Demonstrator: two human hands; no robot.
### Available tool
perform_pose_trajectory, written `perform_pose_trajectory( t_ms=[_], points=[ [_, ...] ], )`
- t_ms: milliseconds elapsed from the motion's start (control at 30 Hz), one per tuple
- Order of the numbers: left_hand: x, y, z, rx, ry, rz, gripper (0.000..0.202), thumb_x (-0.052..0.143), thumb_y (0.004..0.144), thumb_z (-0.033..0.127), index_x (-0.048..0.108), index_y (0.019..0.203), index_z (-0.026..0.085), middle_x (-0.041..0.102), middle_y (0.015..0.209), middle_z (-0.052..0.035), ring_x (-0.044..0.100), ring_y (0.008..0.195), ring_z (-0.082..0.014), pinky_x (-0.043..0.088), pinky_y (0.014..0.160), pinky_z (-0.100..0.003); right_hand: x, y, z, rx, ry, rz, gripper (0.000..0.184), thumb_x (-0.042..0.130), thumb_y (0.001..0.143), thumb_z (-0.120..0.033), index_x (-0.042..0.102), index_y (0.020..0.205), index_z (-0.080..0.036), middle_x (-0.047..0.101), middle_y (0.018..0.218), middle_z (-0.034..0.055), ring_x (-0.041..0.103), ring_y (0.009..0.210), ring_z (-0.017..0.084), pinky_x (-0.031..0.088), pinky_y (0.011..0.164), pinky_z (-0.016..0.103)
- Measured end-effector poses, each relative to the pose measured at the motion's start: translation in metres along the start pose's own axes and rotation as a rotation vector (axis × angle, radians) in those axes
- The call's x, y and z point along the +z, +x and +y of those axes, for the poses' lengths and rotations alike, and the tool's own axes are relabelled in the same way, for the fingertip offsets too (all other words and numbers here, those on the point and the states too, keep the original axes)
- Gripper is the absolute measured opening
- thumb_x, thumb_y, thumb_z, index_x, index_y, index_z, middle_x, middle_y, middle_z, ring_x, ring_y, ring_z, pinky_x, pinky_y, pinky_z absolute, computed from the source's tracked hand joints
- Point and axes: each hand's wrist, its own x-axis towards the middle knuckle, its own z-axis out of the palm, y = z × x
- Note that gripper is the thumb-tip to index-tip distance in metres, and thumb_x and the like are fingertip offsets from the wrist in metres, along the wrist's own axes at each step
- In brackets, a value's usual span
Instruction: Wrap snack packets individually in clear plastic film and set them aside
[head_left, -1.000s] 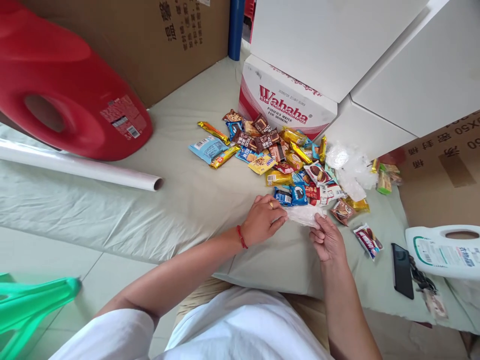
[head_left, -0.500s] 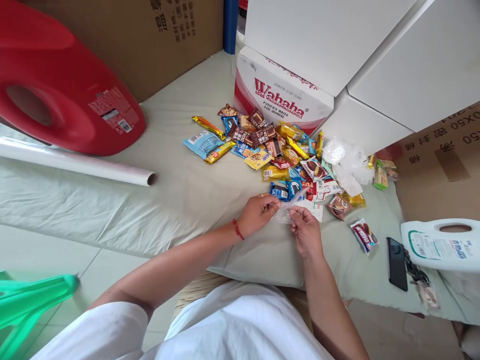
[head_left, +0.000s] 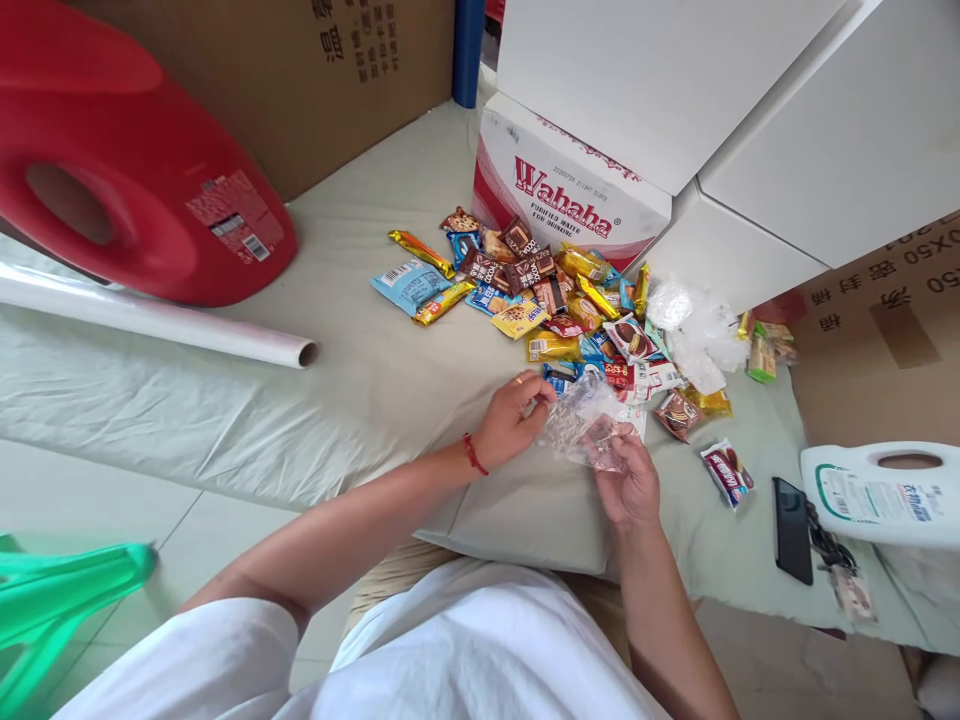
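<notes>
A clear plastic bag is stretched between my two hands, partly spread. My left hand pinches its left edge, fingers curled. On the other side my right hand grips the bag, its fingertips showing through the film. Just beyond lies a heap of small wrapped snacks in brown, yellow, blue and red packets; the bag covers a few of the nearest ones. A crumpled bunch of clear bags rests at the heap's right side. One purple-and-white snack packet sits apart, right of my right hand.
A Wahaha water carton stands behind the heap, against white cabinets. On the left are a red jug and a white roll. A phone, keys and a white bottle lie at right.
The clear bag has spread wider between my hands. My right hand has turned and moved slightly right, its fingers now behind or inside the film. My left hand stays nearly in place.
</notes>
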Motion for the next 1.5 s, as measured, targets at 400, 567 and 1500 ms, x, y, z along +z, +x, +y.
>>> perform_pose_trajectory(
  t_ms=[400,567,1500],
  points=[
    [0.010,0.001,-0.002,-0.367,-0.672,-0.208,0.049,0.086,0.070,0.058,0.068,0.092,0.017,0.065,0.087,-0.0025,0.058,0.079,-0.0150,0.045,0.075,-0.027,0.012,0.002,-0.003,0.115,0.074,-0.154,0.020,0.072,0.066,-0.035,0.054,0.072,-0.026,0.059,0.077,-0.0003,0.060,0.071,0.017,0.058,0.070,0.033],
    [0.005,0.007,-0.006,-0.388,-0.661,-0.157,0.047,0.090,0.063,0.056,0.067,0.074,0.016,0.062,0.078,-0.0010,0.054,0.076,-0.0140,0.045,0.076,-0.028,0.006,0.009,-0.005,0.072,0.171,-0.078,0.018,0.075,0.063,-0.027,0.061,0.075,-0.026,0.069,0.086,0.0005,0.068,0.088,0.018,0.061,0.086,0.036],
    [-0.035,0.036,-0.004,-0.233,-0.546,0.214,0.043,0.081,0.077,0.053,0.051,0.085,0.023,0.040,0.054,0.0115,0.025,0.042,-0.0052,0.023,0.039,-0.020,-0.095,0.003,-0.027,-0.022,-0.249,0.089,0.033,0.094,0.065,-0.036,0.070,0.081,-0.021,0.063,0.078,-0.0011,0.055,0.070,0.012,0.050,0.060,0.022]
  ],
)
